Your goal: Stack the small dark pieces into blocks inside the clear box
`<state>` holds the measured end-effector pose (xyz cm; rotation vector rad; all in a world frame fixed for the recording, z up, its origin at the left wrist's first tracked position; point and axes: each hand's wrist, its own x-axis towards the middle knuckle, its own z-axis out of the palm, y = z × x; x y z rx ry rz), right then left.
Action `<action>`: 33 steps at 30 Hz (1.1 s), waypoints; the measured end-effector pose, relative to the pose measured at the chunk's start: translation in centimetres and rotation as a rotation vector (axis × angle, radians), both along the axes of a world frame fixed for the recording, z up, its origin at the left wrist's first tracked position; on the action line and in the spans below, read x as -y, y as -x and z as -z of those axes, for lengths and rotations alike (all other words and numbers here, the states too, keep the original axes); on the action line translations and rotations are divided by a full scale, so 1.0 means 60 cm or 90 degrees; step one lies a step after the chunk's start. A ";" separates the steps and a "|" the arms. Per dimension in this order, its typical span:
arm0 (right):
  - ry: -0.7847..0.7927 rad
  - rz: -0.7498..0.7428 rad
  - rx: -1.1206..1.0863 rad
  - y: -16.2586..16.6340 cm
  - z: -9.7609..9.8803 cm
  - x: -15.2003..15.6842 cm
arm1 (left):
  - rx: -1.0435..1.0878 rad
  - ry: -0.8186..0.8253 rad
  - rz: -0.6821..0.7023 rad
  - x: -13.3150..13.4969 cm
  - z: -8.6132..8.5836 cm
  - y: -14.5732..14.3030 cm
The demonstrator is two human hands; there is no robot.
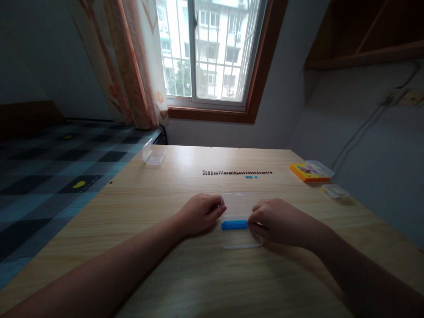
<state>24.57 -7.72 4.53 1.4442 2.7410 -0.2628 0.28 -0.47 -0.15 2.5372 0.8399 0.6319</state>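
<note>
A clear plastic box point(240, 245) lies open on the wooden table in front of me, its see-through lid point(239, 201) folded back on the far side. Across its middle runs a ridged blue strip point(233, 225). My left hand point(202, 213) is closed at the lid's left edge, thumb and fingertips against it. At the box's right side, my right hand point(272, 221) has curled fingers, with the fingertips by the right end of the blue strip. Those fingers cover that end, and whatever they pinch is hidden.
Beyond the box, small dark pieces point(236, 172) form a long row, with several small blue pieces point(251, 177) below it. An open clear case point(155, 157) stands far left. An orange-yellow box point(309, 172) and a small clear container point(335, 191) sit on the right.
</note>
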 end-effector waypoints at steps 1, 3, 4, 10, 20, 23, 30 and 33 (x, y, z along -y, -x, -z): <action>0.001 -0.002 -0.004 0.000 0.000 0.000 | 0.000 0.002 0.000 0.000 0.000 0.000; -0.004 -0.013 -0.017 -0.002 -0.002 0.001 | 0.000 0.007 0.000 0.001 -0.002 -0.001; -0.011 -0.023 -0.029 -0.004 -0.005 0.002 | -0.001 0.008 0.000 0.002 -0.002 -0.001; -0.155 -0.033 -0.217 -0.030 -0.017 -0.007 | 0.001 0.006 0.006 0.002 -0.005 -0.002; -0.406 0.241 -0.311 -0.094 0.093 -0.138 | -0.009 0.010 -0.011 0.000 -0.002 0.000; -0.361 0.298 -0.222 -0.097 0.125 -0.161 | -0.006 0.011 -0.007 0.000 -0.004 0.000; -0.213 0.326 -0.086 -0.085 0.142 -0.171 | -0.007 0.010 -0.002 -0.001 -0.006 0.002; -0.187 0.320 -0.076 -0.083 0.138 -0.170 | -0.004 0.012 0.001 -0.002 -0.006 0.002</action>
